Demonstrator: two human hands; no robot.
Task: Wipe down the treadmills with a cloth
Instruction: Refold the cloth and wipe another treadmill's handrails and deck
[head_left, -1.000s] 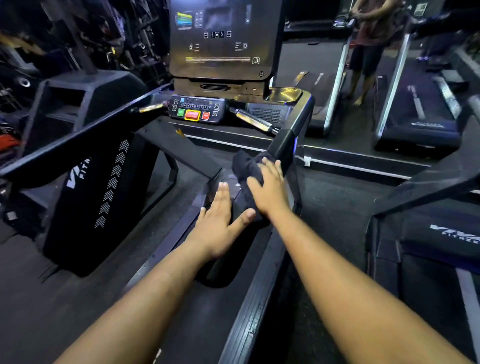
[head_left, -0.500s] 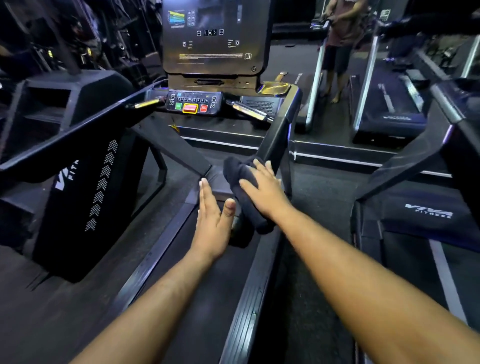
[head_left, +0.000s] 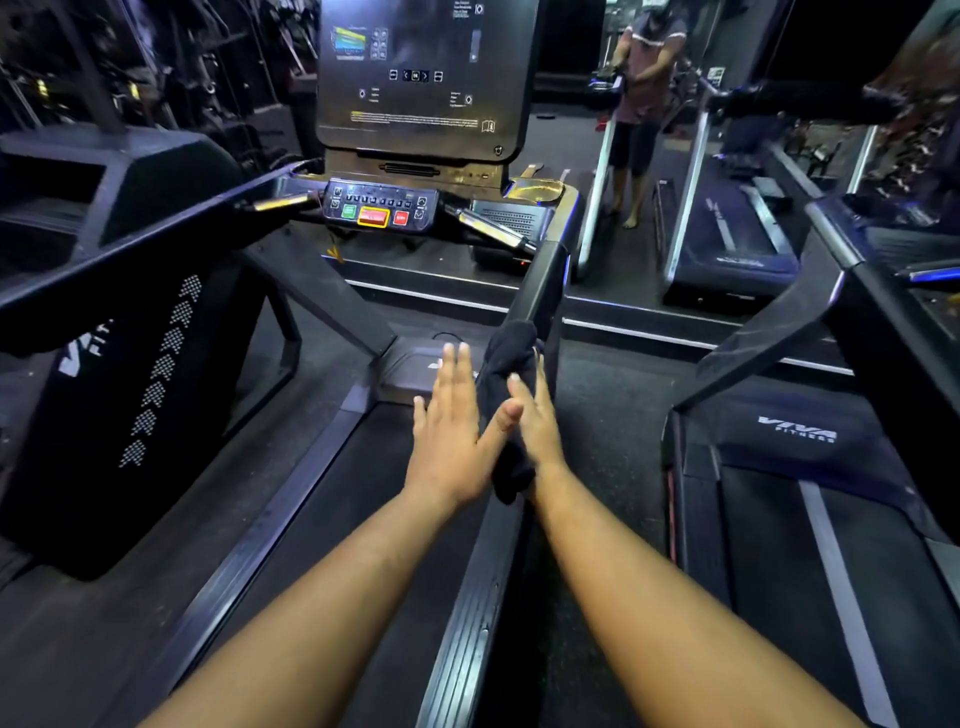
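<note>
Your left hand (head_left: 451, 441) lies flat with its fingers straight, nothing in its grip — thumb reaching across to the dark cloth (head_left: 506, 395), likely to steady it. The cloth is draped against the foot of the treadmill's right upright (head_left: 540, 283), just where it meets the side rail (head_left: 467, 623). Your right hand (head_left: 537, 423) presses the cloth from the other side with fingers extended rather than curled — a flat press suits rubbing the post's face.
</note>
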